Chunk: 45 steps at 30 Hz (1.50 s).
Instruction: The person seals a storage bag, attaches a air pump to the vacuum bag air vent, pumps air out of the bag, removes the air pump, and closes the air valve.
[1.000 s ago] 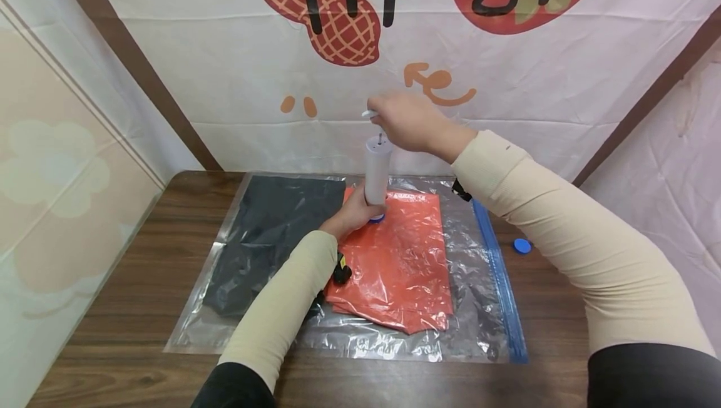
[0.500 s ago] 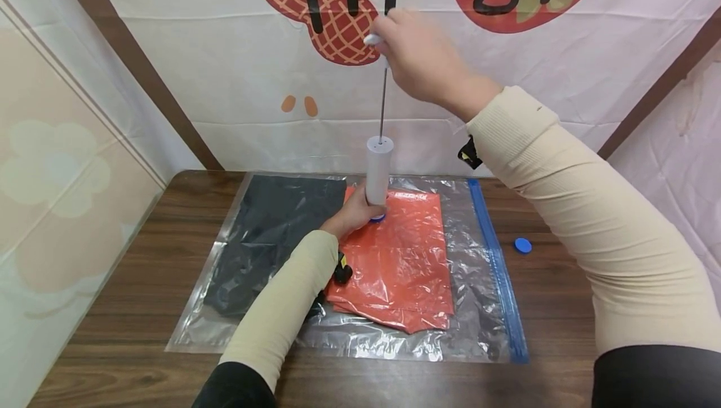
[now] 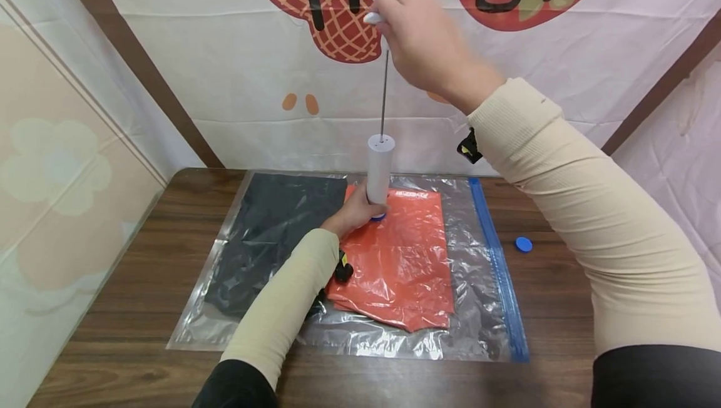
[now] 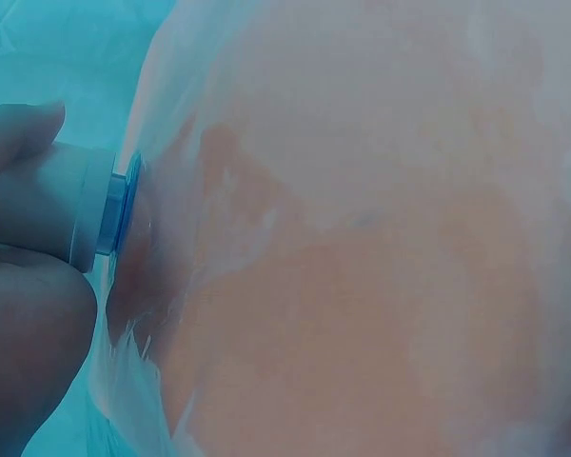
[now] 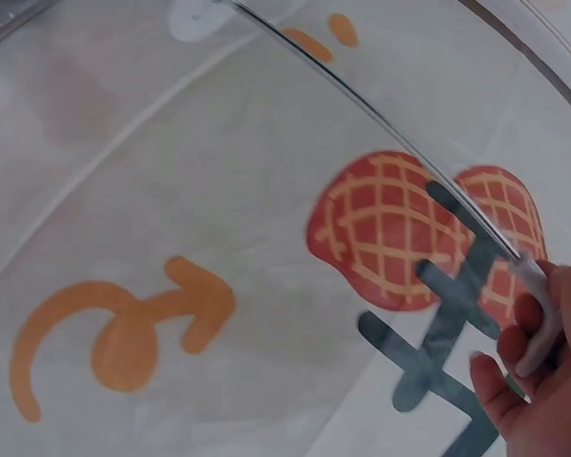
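Bag (image 3: 475,308) beneath pump (image 3: 380,170) held red cloth (image 3: 405,258), dark cloth (image 3: 276,226) | my left hand (image 3: 357,209) gripped, partly hid pump's base (image 4: 88,205) | right hand (image 3: 427,42) clenched handle (image 3: 373,18)

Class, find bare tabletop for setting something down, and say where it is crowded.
Bare brown wooden tabletop lies left of the clear plastic bag, and right of it, in front of the round blue cap. Crowded: the bag's far half, where the left hand grips the white cylindrical pump.

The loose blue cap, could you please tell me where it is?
In the head view, the loose blue cap lies on the wooden table, just right of the blue zip strip.
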Available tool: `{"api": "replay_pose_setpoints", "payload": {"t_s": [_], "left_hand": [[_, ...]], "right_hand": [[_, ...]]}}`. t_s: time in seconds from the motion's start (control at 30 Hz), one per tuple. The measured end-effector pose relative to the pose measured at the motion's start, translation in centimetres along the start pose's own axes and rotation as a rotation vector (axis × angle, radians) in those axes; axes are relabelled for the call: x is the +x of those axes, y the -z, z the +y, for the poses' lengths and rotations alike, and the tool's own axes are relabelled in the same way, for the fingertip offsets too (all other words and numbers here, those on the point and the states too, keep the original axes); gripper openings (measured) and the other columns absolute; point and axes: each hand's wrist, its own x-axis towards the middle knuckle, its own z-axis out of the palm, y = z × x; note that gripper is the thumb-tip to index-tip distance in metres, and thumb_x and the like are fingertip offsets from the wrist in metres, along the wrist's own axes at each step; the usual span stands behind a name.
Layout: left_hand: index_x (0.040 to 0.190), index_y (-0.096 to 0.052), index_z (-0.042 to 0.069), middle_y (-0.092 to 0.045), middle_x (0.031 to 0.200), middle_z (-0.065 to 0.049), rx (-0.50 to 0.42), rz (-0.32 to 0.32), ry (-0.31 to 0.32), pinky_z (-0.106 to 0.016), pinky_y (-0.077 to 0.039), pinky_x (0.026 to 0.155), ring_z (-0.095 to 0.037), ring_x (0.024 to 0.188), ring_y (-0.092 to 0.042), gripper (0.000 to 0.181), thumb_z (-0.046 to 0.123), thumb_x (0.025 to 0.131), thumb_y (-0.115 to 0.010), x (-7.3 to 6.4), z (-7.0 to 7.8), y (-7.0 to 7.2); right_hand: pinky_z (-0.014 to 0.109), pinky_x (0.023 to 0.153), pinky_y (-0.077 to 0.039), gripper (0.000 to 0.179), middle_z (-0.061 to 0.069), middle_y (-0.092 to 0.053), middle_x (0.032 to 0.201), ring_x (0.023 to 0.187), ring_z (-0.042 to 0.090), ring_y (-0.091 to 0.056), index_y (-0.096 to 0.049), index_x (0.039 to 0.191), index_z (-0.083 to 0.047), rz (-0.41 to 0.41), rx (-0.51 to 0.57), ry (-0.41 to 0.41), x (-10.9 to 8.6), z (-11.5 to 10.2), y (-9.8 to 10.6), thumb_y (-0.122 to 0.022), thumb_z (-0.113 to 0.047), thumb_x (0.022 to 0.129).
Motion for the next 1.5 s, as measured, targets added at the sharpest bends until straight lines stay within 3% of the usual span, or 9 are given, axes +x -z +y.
{"api": "replay_pose_setpoints", "payload": {"t_s": [0.27,0.47,0.73,1.03,1.23,1.5], "left_hand": [[0.155,-0.028,0.012,-0.045,0.147,-0.015,-0.001,-0.004,-0.012,-0.054,-0.030,0.118,-0.034,0.139,-0.042,0.077,-0.001,0.092,-0.072,-0.1,0.2,0.0],[0.154,-0.028,0.014,-0.045,0.147,-0.013,0.007,-0.005,-0.008,-0.055,-0.028,0.119,-0.034,0.140,-0.041,0.078,-0.001,0.092,-0.072,-0.1,0.2,0.1],[0.154,-0.029,0.014,-0.046,0.146,-0.013,0.013,-0.005,-0.001,-0.056,-0.028,0.119,-0.034,0.139,-0.042,0.078,0.000,0.091,-0.073,-0.1,0.2,0.2],[0.155,-0.028,0.011,-0.045,0.147,-0.015,0.020,-0.005,-0.027,-0.054,-0.029,0.119,-0.034,0.139,-0.042,0.078,-0.002,0.091,-0.072,-0.2,0.3,0.1],[0.155,-0.027,0.014,-0.044,0.148,-0.014,0.007,0.002,-0.007,-0.056,-0.027,0.119,-0.034,0.141,-0.040,0.080,-0.003,0.091,-0.073,-0.4,0.3,0.1],[0.156,-0.027,0.014,-0.044,0.148,-0.014,0.016,0.000,-0.002,-0.055,-0.028,0.119,-0.034,0.141,-0.040,0.081,-0.001,0.091,-0.073,-0.2,0.1,0.0]], "right_hand": [[0.045,0.088,-0.048,0.027,0.016,-0.064,0.111,0.101,0.032,-0.055,-0.059,0.126,0.001,-0.156,0.035,0.072,-1.5,0.4,-3.3,-0.048,-0.017,0.108],[0.045,0.082,-0.053,0.020,0.013,-0.062,0.104,0.096,0.030,-0.057,-0.059,0.118,-0.002,-0.304,0.066,0.072,-3.1,0.3,-5.8,-0.051,-0.016,0.107],[0.044,0.088,-0.055,0.019,0.012,-0.067,0.107,0.103,0.030,-0.061,-0.061,0.119,-0.004,-0.380,0.048,0.073,-4.4,0.1,-8.2,-0.058,-0.016,0.104],[0.044,0.087,-0.054,0.016,0.012,-0.065,0.103,0.098,0.029,-0.061,-0.060,0.115,-0.004,-0.367,0.072,0.078,-4.3,0.2,-8.2,-0.055,-0.015,0.105],[0.044,0.076,-0.051,0.018,0.012,-0.063,0.098,0.089,0.029,-0.056,-0.061,0.115,-0.003,-0.244,0.028,0.088,-2.8,0.3,-5.7,-0.051,-0.016,0.107],[0.043,0.090,-0.051,0.032,0.016,-0.063,0.121,0.107,0.030,-0.056,-0.057,0.136,-0.004,-0.113,0.031,0.014,-0.9,0.3,-2.1,-0.047,-0.016,0.108]]}}
